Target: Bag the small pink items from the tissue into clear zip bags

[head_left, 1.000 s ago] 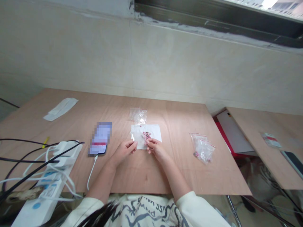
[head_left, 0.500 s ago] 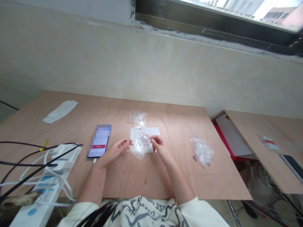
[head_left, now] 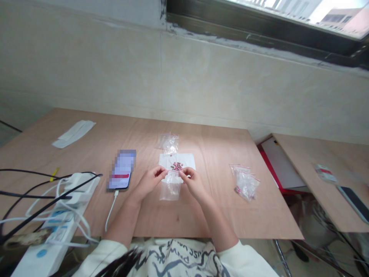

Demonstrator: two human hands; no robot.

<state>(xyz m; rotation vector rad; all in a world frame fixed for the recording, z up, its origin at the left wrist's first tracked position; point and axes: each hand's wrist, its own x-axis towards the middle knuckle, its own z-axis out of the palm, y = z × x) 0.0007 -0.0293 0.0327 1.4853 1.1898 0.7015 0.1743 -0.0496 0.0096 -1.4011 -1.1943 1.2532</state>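
Note:
A clear zip bag [head_left: 170,191] with a red strip is stretched between my two hands, its body lying toward me. My left hand [head_left: 152,180] pinches the left end of its strip. At the right end, the fingers of my right hand [head_left: 192,181] are closed on the same strip. Just beyond the bag, several small dark-red and pink pieces [head_left: 177,166] lie in a loose pile on a white sheet [head_left: 188,158]; they are too small to name. Behind the sheet rests a stack of clear zip bags [head_left: 170,144].
More zip bags [head_left: 246,184] with small pieces inside lie at the right. On the left are a phone [head_left: 122,169] with a white cable, a power strip [head_left: 62,219] with tangled cords, and a folded white paper [head_left: 73,134]. A second table [head_left: 314,154] stands at the right.
My left hand has moved right and taken hold of the bag's strip. The bag is now stretched between both hands and nearer me, and the small pieces on the sheet show clearly.

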